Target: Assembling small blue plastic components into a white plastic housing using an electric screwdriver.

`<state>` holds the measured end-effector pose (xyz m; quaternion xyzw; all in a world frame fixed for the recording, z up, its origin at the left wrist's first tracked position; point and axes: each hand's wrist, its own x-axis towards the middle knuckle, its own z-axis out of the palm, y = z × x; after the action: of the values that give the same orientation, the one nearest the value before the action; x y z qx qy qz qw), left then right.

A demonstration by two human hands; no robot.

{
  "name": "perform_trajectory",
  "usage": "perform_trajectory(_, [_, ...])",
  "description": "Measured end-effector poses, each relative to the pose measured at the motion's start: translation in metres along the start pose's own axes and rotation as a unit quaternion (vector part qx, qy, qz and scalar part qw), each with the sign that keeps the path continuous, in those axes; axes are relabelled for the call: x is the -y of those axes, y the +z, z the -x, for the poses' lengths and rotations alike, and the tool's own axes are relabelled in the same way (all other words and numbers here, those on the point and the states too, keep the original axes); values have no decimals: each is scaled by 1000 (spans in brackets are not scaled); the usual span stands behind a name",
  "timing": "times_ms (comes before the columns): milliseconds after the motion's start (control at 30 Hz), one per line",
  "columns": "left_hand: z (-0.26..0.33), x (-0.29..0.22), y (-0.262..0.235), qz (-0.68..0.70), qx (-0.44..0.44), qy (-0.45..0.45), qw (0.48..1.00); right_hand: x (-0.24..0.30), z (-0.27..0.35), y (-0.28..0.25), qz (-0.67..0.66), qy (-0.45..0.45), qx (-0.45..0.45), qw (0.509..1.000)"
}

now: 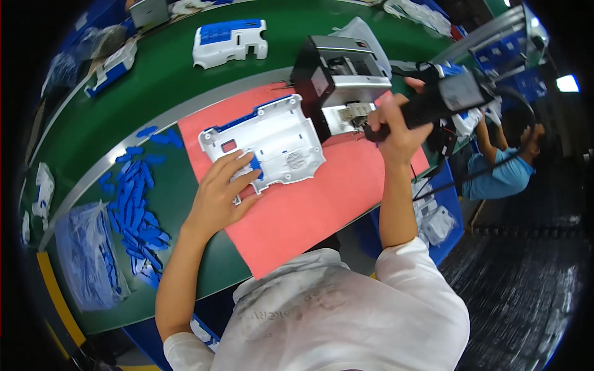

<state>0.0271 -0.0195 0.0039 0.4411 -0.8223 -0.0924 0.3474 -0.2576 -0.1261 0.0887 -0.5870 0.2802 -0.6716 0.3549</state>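
Head view: left hand presses flat and open on the white housing lying on the pink mat, right hand clamped around the black driver; I'd keep that housing pinned firmly.

Plastic housing on mat, small clips left, machine behind.

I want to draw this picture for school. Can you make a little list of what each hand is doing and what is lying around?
Left hand: flat on the white plastic housing, fingers on a small blue piece
Right hand: closed around a black power tool
Under the housing: pink mat
Behind the mat: grey and black machine
To the left: pile of small blue parts on the green table
Farther back: another white and blue housing
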Motion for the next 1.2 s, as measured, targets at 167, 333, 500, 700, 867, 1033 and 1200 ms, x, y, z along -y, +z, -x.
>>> perform_trajectory(167, [-1,0,1,-1,-7,16,1000,9,13,59,-178,-47,92,979])
perform_trajectory(333, [2,1,3,-2,-1,5,1000,-12,22,128,-166,-46,140,975])
perform_trajectory(500, [5,1,2,-8,-3,0,1000,-31,27,146,-161,-31,115,980])
perform_trajectory(700, [4,2,3,-4,-7,2,1000,-37,27,147,-159,-21,107,981])
perform_trajectory(867, [4,1,2,-5,-3,0,1000,-41,28,148,-161,-19,114,980])
perform_trajectory(1033, [4,2,2,0,1,-7,1000,-47,32,149,-118,-28,127,984])
perform_trajectory(1200, [3,4,4,3,-14,-3,1000,-53,34,150,-79,-51,135,986])
